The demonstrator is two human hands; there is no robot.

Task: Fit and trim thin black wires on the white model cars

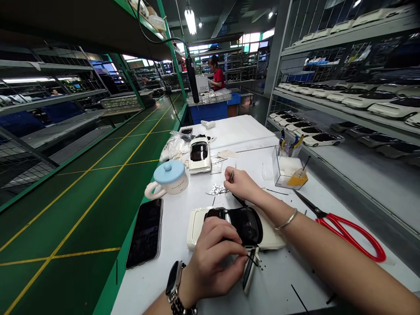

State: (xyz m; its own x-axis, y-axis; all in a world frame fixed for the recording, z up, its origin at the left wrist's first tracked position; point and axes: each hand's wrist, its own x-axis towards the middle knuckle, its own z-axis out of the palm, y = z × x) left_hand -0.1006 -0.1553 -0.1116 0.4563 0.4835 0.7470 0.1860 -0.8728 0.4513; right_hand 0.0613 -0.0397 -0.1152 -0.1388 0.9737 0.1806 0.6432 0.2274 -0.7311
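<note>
A cream model car [196, 224] with a glossy black roof lies on the white table in front of me. My left hand [213, 258] is over its near side, thumb and forefinger pinching a thin black strip [252, 259]. Under that strip, a narrow cream-and-black part [249, 275] rests against the car, with black crumbs beside it. Beyond the car, my right hand [242, 183] is closed around a slim grey metal tool [231, 176], apparently tweezers; its tips are hidden. Small silver pieces [218, 189] lie on a sheet just left of this hand.
Red-handled scissors [352, 232] lie at right, near a clear box [282, 173] of tools. At left are a phone [145, 234] and a blue-lidded mug [175, 181]. A second cream car [200, 164] sits farther back. Shelves of model cars [354, 94] stand right; a person [217, 78] works beyond.
</note>
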